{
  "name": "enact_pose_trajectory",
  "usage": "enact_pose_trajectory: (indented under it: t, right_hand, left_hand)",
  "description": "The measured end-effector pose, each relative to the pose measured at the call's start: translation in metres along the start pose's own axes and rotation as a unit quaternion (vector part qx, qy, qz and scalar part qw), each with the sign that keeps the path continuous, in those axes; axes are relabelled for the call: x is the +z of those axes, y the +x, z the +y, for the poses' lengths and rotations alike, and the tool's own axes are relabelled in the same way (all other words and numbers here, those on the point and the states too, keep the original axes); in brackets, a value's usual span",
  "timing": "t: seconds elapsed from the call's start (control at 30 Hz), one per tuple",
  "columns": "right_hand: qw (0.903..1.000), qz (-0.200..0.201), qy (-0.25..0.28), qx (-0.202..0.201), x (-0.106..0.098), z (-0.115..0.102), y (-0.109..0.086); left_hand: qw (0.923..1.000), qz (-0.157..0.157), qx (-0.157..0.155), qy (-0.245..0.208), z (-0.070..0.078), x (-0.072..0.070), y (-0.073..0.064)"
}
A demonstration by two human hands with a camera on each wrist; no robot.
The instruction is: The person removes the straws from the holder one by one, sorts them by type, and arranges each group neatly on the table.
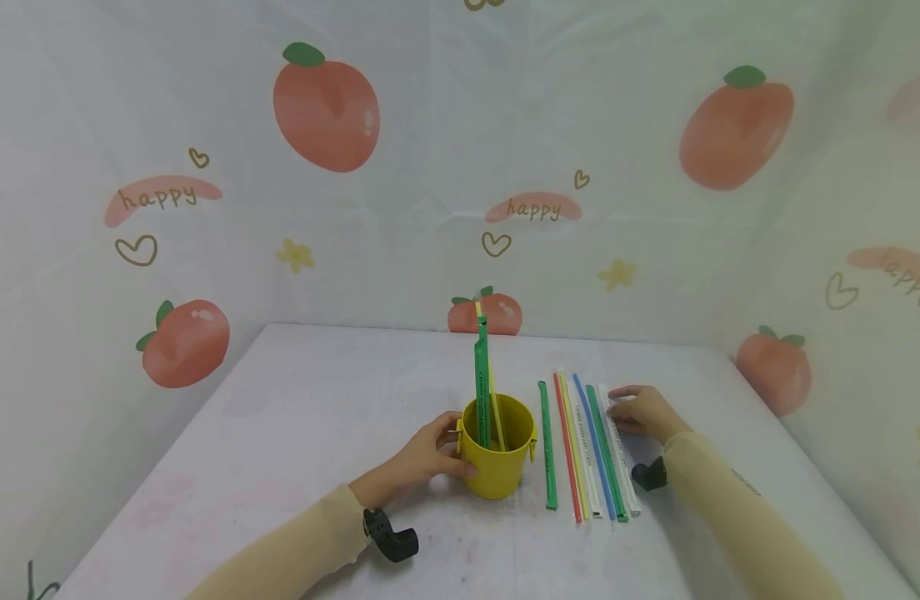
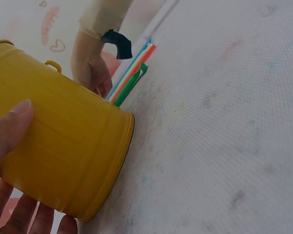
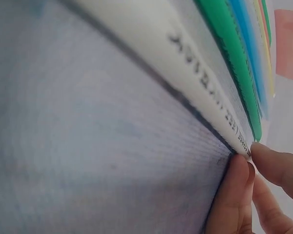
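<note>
My left hand [image 1: 428,450] grips a small yellow bucket [image 1: 497,477] from its left side. In the left wrist view its thumb lies on one side of the bucket wall and its fingers curl under the other. A green paper-wrapped straw [image 1: 482,383] and a thin yellow straw [image 1: 496,400] lean upright inside the bucket. To the right, my right hand [image 1: 646,413] pinches the far end of a white printed straw [image 3: 200,78] between thumb and finger. That straw lies at the right end of a row of wrapped straws on the table.
Left of the white straw lie a green straw [image 1: 608,454], a blue straw [image 1: 593,442], another white straw, a yellow one and a red straw [image 1: 567,446]. A separate green straw [image 1: 547,446] lies between them and the bucket. A fruit-print cloth [image 1: 430,167] hangs behind the white table [image 1: 340,375].
</note>
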State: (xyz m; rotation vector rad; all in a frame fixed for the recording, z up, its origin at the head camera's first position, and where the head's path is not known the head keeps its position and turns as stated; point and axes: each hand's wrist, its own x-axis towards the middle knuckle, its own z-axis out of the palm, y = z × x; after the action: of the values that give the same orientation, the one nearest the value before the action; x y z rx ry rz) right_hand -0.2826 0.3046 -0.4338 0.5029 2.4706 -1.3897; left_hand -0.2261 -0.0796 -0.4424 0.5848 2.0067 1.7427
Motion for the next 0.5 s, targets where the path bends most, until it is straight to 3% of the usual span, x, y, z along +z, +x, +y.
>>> enact_pose_trajectory:
  t: [0.5]
  right_hand:
    - [0.9980, -0.001, 0.063, -0.003, -0.0057, -0.0002, -0.0083]
  left_hand:
    - [1.0000, 0.001, 0.000, -0.001, 0.0016, 0.0001, -0.0009]
